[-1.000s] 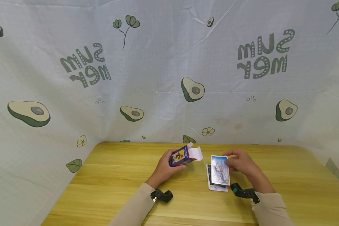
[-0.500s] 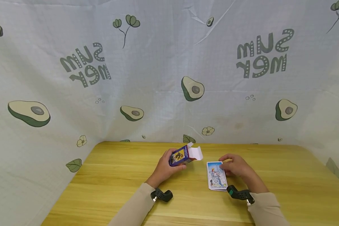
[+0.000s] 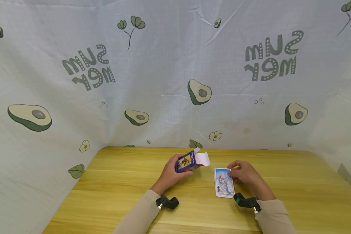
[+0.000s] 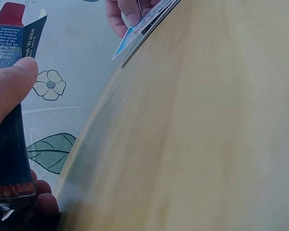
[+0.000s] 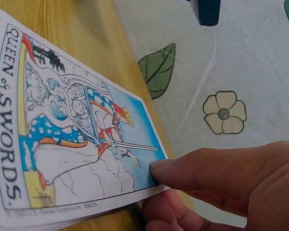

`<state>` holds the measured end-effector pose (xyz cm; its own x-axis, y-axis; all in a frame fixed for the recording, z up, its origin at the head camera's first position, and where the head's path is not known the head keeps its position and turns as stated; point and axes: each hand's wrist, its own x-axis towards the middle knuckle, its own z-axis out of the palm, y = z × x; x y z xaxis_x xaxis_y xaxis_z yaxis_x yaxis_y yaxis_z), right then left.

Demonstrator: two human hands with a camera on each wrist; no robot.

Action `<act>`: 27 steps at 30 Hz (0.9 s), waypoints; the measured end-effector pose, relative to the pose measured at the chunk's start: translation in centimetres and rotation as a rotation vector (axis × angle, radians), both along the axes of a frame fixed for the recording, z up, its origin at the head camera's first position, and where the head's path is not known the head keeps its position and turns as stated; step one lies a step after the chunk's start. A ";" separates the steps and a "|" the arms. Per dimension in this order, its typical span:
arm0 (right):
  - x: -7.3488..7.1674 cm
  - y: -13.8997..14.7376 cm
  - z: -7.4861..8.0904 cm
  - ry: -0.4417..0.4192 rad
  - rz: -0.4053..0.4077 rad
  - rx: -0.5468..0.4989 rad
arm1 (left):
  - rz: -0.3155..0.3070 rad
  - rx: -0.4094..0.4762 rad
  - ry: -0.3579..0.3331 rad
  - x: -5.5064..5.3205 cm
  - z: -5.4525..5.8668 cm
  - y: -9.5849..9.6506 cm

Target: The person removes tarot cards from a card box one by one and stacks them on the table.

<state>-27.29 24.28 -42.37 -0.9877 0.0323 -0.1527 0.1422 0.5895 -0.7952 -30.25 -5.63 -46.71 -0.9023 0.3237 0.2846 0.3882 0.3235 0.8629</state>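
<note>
In the head view my left hand (image 3: 171, 174) grips a purple card box (image 3: 185, 162) above the table, its white flap standing open toward the right. The left wrist view shows my thumb across the printed side of this card box (image 4: 9, 130). To the right, a small pile of tarot cards lies on the wood, with a Queen of Swords tarot card (image 3: 224, 182) on top. My right hand (image 3: 245, 174) pinches that tarot card (image 5: 82, 130) at its upper right corner, thumb on the face and fingers under the edge. From the left, the top card's near end appears raised off the pile.
The wooden table (image 3: 128, 182) reaches back to a pale curtain (image 3: 163, 65) printed with avocados and leaves. A black wrist-worn camera mount (image 3: 169, 202) sits on the left wrist, and another black mount (image 3: 245, 201) on the right, close beside the pile.
The right hand has brought the Queen of Swords card down and left onto the pile, covering the dark card that showed beneath. The left hand and box have stayed put.
</note>
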 end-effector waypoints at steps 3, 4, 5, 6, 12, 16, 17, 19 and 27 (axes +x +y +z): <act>-0.1 0.0 -0.1 -0.002 -0.008 0.015 | 0.000 -0.001 -0.002 0.1 0.0 0.0; -0.1 0.0 -0.2 -0.003 -0.010 0.020 | -0.001 0.001 -0.003 0.1 0.0 0.0; -0.1 -0.1 -0.2 -0.004 -0.013 0.023 | -0.001 0.003 -0.003 0.1 0.0 0.0; -0.1 -0.1 -0.2 -0.005 -0.015 0.028 | -0.003 0.005 -0.003 0.0 0.0 0.0; -0.2 -0.2 -0.4 -0.008 -0.023 0.055 | -0.004 0.002 0.004 -0.1 -0.1 0.0; -0.1 -0.4 -0.4 -0.010 -0.033 0.073 | -0.001 -0.003 0.008 -0.1 -0.1 0.0; 0.0 -0.4 -0.4 -0.009 -0.032 0.078 | -0.001 -0.005 0.007 -0.1 -0.1 0.0; 0.1 -0.5 -0.3 -0.010 -0.036 0.082 | 0.000 -0.006 0.005 -0.1 -0.1 0.0; 0.2 -0.7 -0.3 -0.012 -0.052 0.106 | -0.003 0.000 0.006 -0.1 -0.1 0.0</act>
